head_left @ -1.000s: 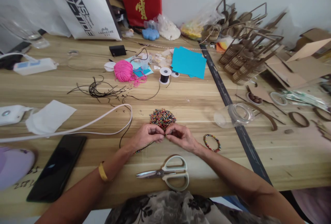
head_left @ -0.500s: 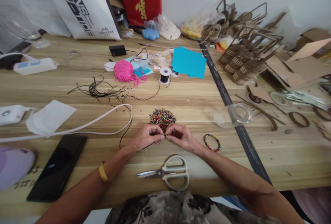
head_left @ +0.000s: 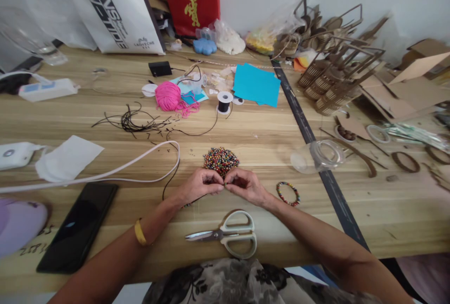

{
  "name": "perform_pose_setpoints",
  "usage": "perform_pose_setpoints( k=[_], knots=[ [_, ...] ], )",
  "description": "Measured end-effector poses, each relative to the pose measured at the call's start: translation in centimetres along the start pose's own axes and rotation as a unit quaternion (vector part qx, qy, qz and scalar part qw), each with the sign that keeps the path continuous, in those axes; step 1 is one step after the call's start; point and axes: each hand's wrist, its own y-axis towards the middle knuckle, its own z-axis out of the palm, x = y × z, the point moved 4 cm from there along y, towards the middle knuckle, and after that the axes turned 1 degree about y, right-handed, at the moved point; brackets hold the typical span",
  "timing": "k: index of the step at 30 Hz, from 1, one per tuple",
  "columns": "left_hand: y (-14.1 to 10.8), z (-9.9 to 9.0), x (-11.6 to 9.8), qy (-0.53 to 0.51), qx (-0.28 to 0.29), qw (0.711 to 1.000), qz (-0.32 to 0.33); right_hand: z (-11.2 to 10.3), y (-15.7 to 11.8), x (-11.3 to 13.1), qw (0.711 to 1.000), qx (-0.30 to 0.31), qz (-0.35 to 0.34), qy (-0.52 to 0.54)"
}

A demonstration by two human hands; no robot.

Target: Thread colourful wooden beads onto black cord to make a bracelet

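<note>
My left hand [head_left: 202,186] pinches the end of a black cord [head_left: 170,180], which runs back under my wrist toward a spool [head_left: 225,102]. Fingertip to fingertip with it, my right hand [head_left: 248,186] is closed on a tiny bead [head_left: 225,184] at the cord's end. Just beyond both hands lies a heap of small multicoloured beads [head_left: 221,159]. A few beads on the cord show below my left wrist. To the right of my right wrist rests a finished-looking beaded bracelet [head_left: 288,194]. Scissors [head_left: 225,235] with pale handles lie between my forearms.
A black phone [head_left: 77,229] and a white cable [head_left: 147,152] lie at left. Behind are black cord scraps [head_left: 135,123], pink yarn [head_left: 168,96] and blue sheets [head_left: 258,84]. A clear plastic container [head_left: 318,155] and brown baskets [head_left: 326,84] stand at right.
Hardly anything differs. Both hands stay pinched together at the same spot, and the beads on the cord below my left wrist have shifted slightly left.
</note>
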Motion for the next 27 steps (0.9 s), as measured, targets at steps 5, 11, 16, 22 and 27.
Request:
perform_pose_setpoints(
  k=[5, 11, 16, 22, 27],
  knots=[
    [0.03, -0.19, 0.11, 0.001, 0.012, 1.0, -0.015, 0.02, -0.01, -0.08, 1.0, -0.002, 0.003, 0.006],
    [0.13, -0.26, 0.1, -0.012, 0.01, 1.0, -0.018, 0.06, 0.06, 0.16, 1.0, -0.005, -0.004, 0.002],
    [0.19, -0.16, -0.03, -0.03, 0.007, 0.999, -0.022, 0.1, 0.11, 0.2, 1.0, -0.004, -0.014, -0.005],
    [0.26, -0.18, 0.23, -0.045, 0.018, 0.999, -0.019, 0.19, -0.04, -0.31, 1.0, -0.007, 0.005, -0.002],
    [0.19, -0.18, 0.14, -0.044, 0.019, 0.999, -0.018, 0.11, -0.1, -0.52, 1.0, 0.0, 0.007, -0.007]
  ],
)
